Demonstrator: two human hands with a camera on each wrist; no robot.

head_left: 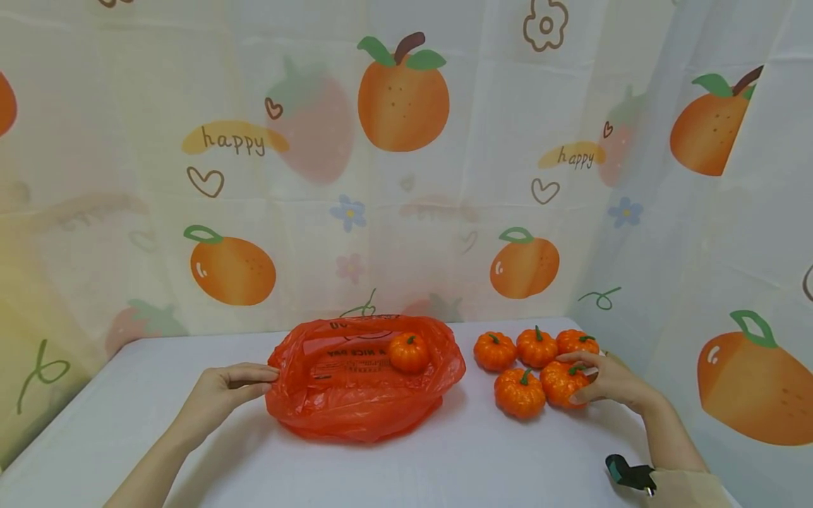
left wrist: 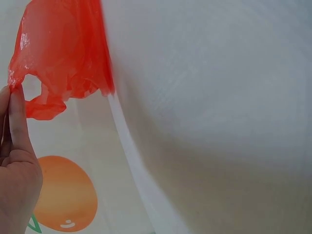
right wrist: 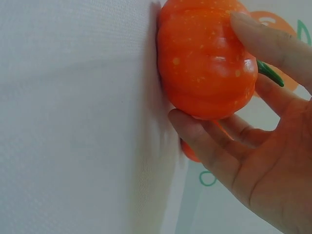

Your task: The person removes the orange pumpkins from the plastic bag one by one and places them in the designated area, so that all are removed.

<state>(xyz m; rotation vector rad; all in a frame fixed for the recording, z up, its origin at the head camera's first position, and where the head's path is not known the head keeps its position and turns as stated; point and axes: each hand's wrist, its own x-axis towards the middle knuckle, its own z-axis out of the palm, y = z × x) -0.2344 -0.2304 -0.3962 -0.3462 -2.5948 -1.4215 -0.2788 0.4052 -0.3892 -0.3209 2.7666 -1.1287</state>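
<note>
A red plastic bag (head_left: 356,416) lies with its mouth spread wide, and one small orange pumpkin (head_left: 409,353) rests inside it. At the bag's left edge, my left hand (head_left: 219,402) pinches the rim; the left wrist view shows the fingertips of that hand (left wrist: 17,151) on the red plastic beside a handle hole. Over on the right, my right hand (head_left: 612,381) holds a small pumpkin (head_left: 563,384) on the table. In the right wrist view, thumb and fingers curve round this pumpkin (right wrist: 207,63), with its green stem toward the palm.
Several more small pumpkins stand close by the held one: a front one (head_left: 519,394), and a back row with a left one (head_left: 495,351), a middle one (head_left: 536,346) and a right one (head_left: 576,341). A white cloth covers the table (head_left: 406,473). Fruit-printed curtains (head_left: 470,106) hang behind and beside it.
</note>
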